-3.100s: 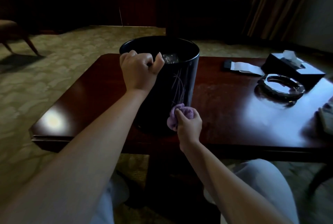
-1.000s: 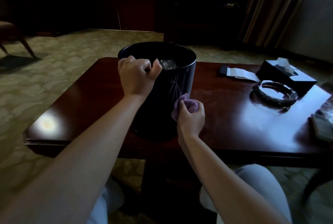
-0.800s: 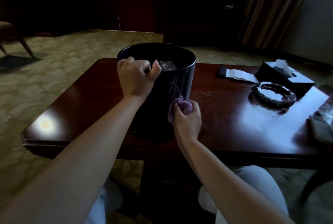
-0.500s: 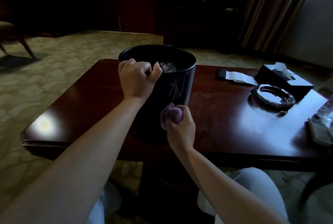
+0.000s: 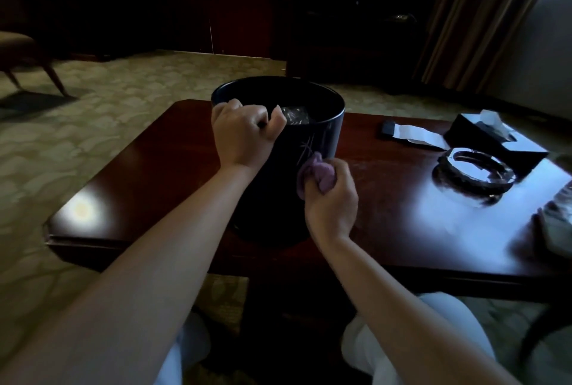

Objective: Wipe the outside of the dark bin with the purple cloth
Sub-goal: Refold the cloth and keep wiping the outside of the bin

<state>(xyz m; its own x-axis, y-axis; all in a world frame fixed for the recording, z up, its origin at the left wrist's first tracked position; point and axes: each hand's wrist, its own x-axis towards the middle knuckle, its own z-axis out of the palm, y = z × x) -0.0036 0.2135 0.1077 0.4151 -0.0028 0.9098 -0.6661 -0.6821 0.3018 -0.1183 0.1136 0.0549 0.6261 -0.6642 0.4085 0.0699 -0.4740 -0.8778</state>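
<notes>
A dark round bin (image 5: 322, 133) with a faint line pattern stands upright on the polished wooden table (image 5: 154, 168). My left hand (image 5: 244, 133) grips its near rim with curled fingers. My right hand (image 5: 332, 199) holds a bunched purple cloth (image 5: 318, 172) and presses it against the bin's right front side, about halfway up. Something shiny and crumpled lies inside the bin.
On the table's right side are a glass ashtray (image 5: 473, 168), a dark tissue box (image 5: 492, 137) and a flat dark object with white paper (image 5: 411, 133). Another item sits at the far right edge (image 5: 557, 223). A chair (image 5: 28, 56) stands on the carpet, far left.
My right hand has rubbed the cloth across the bin's side, down and left, then back up and right. My left hand has kept its grip on the rim.
</notes>
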